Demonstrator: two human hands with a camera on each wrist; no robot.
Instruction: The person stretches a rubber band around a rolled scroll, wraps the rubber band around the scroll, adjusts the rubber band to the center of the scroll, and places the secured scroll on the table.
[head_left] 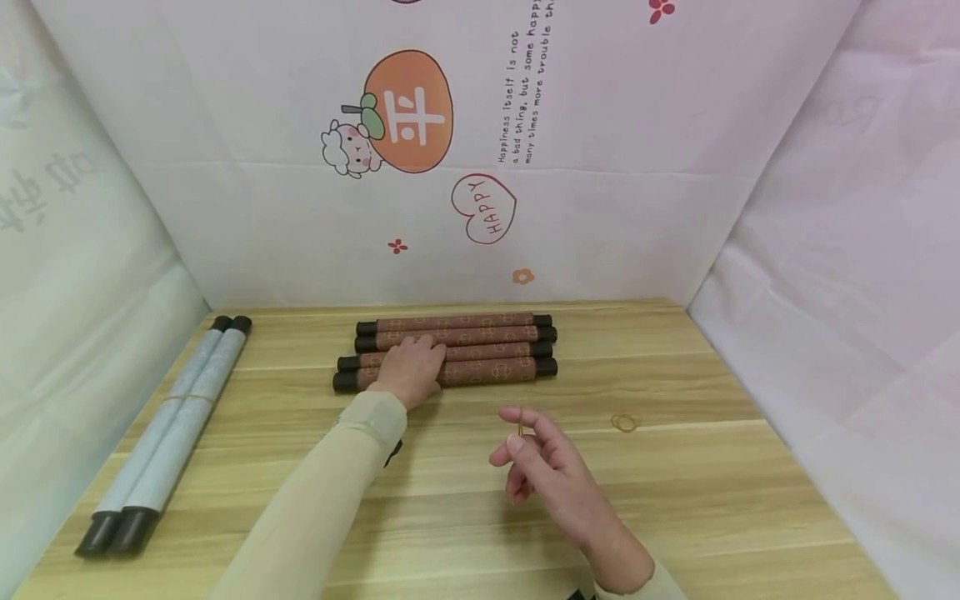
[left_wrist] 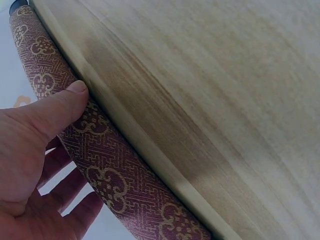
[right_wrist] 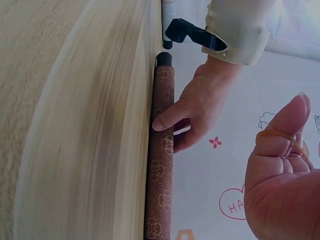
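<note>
Several brown scrolls (head_left: 491, 371) with a gold pattern and black end knobs lie side by side at the back of the table. My left hand (head_left: 409, 367) grips the front ones near their left part. In the left wrist view its thumb (left_wrist: 62, 107) presses the near side of the front scroll (left_wrist: 107, 185), and the fingers reach round the far side. My right hand (head_left: 551, 475) is in front of the scrolls, pinching a thin tan rubber band (head_left: 521, 422). The right wrist view shows this band (right_wrist: 274, 133) looped at the thumb.
Two pale blue scrolls (head_left: 183, 417) with black knobs lie at the left, held together by a band. Loose rubber bands (head_left: 624, 422) lie on the wooden table (head_left: 675, 500) right of my right hand. White printed cloth (head_left: 600, 208) encloses the back and sides.
</note>
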